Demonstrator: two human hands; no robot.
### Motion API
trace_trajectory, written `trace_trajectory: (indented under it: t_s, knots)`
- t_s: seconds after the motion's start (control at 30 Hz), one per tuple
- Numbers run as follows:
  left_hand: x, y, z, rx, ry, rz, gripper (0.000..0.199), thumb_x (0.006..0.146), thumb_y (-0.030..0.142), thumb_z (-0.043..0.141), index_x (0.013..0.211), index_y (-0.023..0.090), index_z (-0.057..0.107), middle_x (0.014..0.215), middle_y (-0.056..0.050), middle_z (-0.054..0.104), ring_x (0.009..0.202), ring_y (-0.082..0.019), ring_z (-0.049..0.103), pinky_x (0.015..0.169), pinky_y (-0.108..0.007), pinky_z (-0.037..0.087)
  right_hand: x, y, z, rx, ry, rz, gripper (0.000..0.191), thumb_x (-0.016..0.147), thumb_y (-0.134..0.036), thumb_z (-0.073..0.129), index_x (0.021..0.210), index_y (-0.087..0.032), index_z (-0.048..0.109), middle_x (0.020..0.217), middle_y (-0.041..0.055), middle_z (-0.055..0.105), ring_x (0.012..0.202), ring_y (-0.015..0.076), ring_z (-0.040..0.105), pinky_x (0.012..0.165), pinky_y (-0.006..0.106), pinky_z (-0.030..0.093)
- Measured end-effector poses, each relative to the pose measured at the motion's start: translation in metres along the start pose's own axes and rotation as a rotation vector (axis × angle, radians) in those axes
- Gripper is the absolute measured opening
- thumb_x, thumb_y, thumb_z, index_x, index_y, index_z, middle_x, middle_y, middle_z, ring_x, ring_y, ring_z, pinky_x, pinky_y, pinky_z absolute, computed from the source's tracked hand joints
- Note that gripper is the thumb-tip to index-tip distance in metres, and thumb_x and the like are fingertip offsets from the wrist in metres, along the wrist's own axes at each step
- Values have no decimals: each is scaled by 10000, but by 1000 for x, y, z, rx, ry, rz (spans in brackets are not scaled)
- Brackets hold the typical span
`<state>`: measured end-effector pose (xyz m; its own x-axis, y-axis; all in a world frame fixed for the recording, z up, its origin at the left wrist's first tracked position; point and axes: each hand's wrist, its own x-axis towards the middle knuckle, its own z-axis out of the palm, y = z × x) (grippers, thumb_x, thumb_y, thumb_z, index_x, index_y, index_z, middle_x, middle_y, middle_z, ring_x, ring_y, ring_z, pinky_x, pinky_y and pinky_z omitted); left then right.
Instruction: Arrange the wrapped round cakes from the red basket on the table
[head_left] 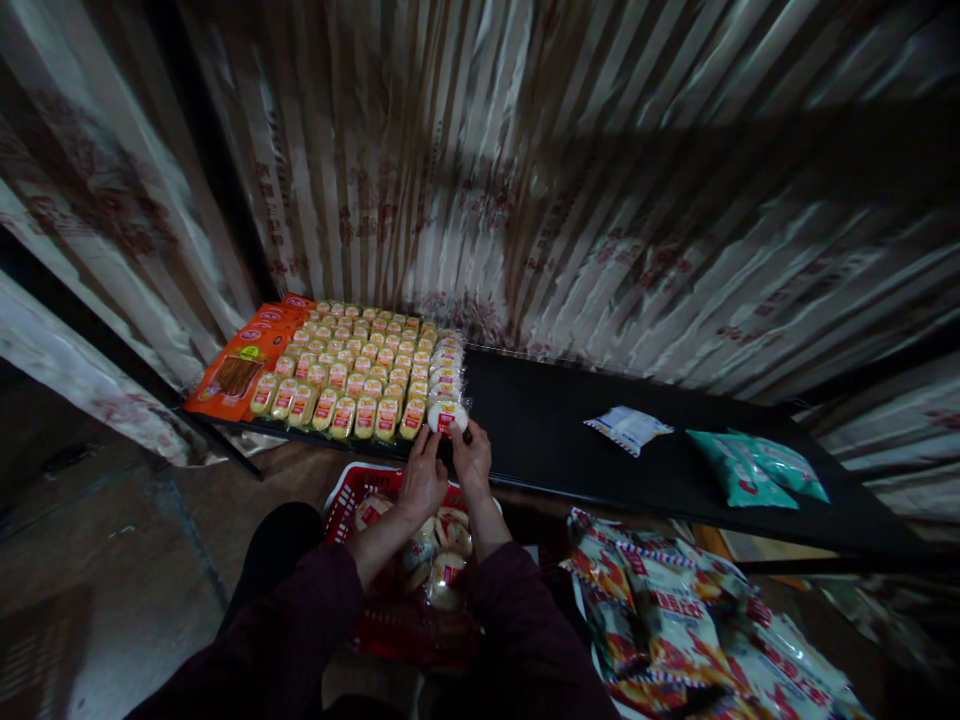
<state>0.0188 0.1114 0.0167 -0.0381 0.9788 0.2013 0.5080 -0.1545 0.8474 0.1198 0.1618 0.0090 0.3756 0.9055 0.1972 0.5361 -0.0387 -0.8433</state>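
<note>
White round packet (448,418), both hands (450,468) extended, fingers together

On our shelf (540,420), wrapped cakes (360,370) are lying between orange packets (251,355) and a small packet (628,428).

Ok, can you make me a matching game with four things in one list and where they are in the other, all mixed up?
1. Orange packets
2. Round white pack
3. Green bags
4. Red basket

A. Between left hand and right hand
B. Lower than the black shelf
C. Shelf's left end
D. Shelf's right part

Pairs: 1-C, 2-A, 3-D, 4-B
</note>
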Motion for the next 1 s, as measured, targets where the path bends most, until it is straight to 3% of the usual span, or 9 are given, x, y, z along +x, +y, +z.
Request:
trace_trajectory:
  t_s: [0.27,0.53,0.67,0.77,1.0]
  knots:
    - [-1,1,-3,19,-31,27,597,725,-1,410,1302,117,504,1456,-134,397,1382,-223,323,1153,-390,295,-10,-13,1,-134,-23,-34,420,830,-438,487,1119,-163,618,1032,126,667,912,232,590,805,332,420]
    - [-1,0,-2,30,-38,43,570,716,-17,404,1257,107,534,1457,-141,390,1386,-228,314,1157,-392,291,-12,-12,2,-154,-21,-29,415,828,-447,477,1103,-159,594,972,119,681,858,234,606,754,327,426]
    - [0,1,-3,56,-43,62,566,730,-16,395,1269,99,520,1465,-147,374,1394,-232,297,1155,-395,293,-13,-11,2,-186,-22,-5,507,848,-455,436,1216,-123,543,1010,151,667,885,257,597,763,350,428]
    - [0,0,-3,59,-46,80,540,756,3,397,1277,87,511,1465,-160,369,1401,-237,280,1159,-410,281,-17,-10,4,-203,-7,-17,533,865,-425,403,1287,-114,500,1083,170,644,969,274,570,823,376,419]
    - [-2,-3,-5,93,-51,111,569,746,-16,391,1291,104,500,1454,-150,391,1401,-240,278,1157,-440,279,-15,-6,9,-193,2,-111,516,870,-399,387,1261,-96,533,1172,183,609,1080,266,520,978,406,349]
